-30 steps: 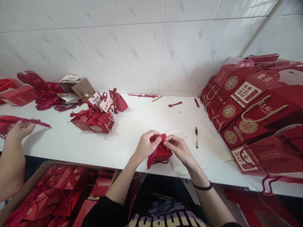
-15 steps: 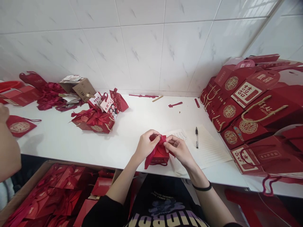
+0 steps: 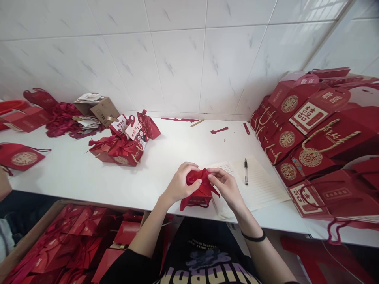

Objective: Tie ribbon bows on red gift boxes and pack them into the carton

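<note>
A small red gift box (image 3: 199, 196) stands near the front edge of the white table, directly in front of me. On its top is a red ribbon (image 3: 204, 176), tied or gathered in a bow, with tails hanging at both sides. My left hand (image 3: 184, 183) is closed around the ribbon's left side, thumb pressing on it from the front. My right hand (image 3: 223, 183) pinches the ribbon's right side between thumb and fingers. Beside the right hand lie lined paper sheets (image 3: 260, 189) with a black pen (image 3: 246, 172) on them.
Stacked red gift boxes (image 3: 314, 138) fill the right side. Beribboned boxes (image 3: 118, 150), a cardboard box (image 3: 102, 110) and a ribbon heap (image 3: 63, 118) stand to the left. Below the table edge, a carton (image 3: 29, 240) holds several red boxes. Another person's arm (image 3: 4, 183) is at far left.
My left hand has opened wider round the bow and its thumb has moved down. My right hand has shifted slightly right. The other person's arm has drawn back to the left.
</note>
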A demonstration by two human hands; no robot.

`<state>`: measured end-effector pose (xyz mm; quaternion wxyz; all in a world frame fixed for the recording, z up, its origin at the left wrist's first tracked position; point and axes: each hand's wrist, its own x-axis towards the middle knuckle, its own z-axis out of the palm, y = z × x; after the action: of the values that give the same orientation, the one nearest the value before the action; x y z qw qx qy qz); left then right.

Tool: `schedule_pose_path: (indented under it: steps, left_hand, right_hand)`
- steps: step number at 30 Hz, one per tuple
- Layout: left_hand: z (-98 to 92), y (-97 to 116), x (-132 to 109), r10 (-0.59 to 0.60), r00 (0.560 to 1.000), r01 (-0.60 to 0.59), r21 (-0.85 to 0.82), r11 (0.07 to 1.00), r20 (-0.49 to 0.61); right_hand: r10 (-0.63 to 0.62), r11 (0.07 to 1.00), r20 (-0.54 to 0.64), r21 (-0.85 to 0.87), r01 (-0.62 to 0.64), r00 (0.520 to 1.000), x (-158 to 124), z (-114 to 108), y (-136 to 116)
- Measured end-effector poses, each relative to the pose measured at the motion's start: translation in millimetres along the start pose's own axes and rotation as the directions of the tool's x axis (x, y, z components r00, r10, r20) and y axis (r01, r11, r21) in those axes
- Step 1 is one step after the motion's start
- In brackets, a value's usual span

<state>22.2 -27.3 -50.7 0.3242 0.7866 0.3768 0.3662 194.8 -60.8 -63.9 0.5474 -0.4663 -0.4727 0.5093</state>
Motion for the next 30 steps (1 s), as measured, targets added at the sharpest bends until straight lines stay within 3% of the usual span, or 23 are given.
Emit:
schedule_pose_path:
  steps: [4,9,15,18,23,25,26,28,30]
  left_hand:
    - [-2.6,-1.4,-6.0,-0.019,0.999,0.014,0.104,0.994,0.046]
    - [-1.2,-1.8,-7.6,-0.046,0.999,0.043,0.162,0.986,0.011]
    - [-0.7,-5.1,-8.6,-0.120,0.993,0.119,0.049,0.992,0.018]
    - [1.6,-6.4,-9.0,-0.128,0.992,0.128,0.010,0.992,0.008]
    - [6.3,-6.7,-8.1,-0.133,0.991,0.133,0.012,0.991,0.008]
    - [8.6,-6.4,-7.3,-0.144,0.990,0.144,0.016,0.989,-0.008]
    - [9.8,-6.2,-6.8,-0.151,0.988,0.151,0.014,0.988,-0.016]
    - [11.9,-6.1,-5.7,-0.163,0.986,0.163,0.001,0.987,-0.022]
    - [13.4,-6.4,-4.7,-0.179,0.984,0.179,-0.026,0.984,-0.012]
  right_hand:
    - [0.023,0.997,0.002,-0.071,-0.022,1.000,0.6,-2.6,3.0]
    - [0.031,0.990,-0.018,-0.140,-0.033,0.999,1.6,0.0,2.0]
    - [0.016,0.964,-0.009,-0.264,-0.018,1.000,-4.0,-6.5,5.5]
    - [0.061,0.904,0.071,-0.427,-0.025,0.996,-11.2,-15.5,6.7]
    - [0.077,0.829,0.172,-0.559,0.033,0.982,-26.9,-23.6,4.4]
    - [-0.037,0.738,0.128,-0.666,0.114,0.991,-34.5,-21.9,2.6]
    - [-0.159,0.663,0.080,-0.730,0.167,0.984,-38.5,-19.8,1.7]
    - [-0.459,0.493,0.016,-0.827,0.270,0.888,-46.3,-13.3,0.2]
    - [-0.629,0.355,0.114,-0.838,0.415,0.769,-53.1,-4.5,0.5]
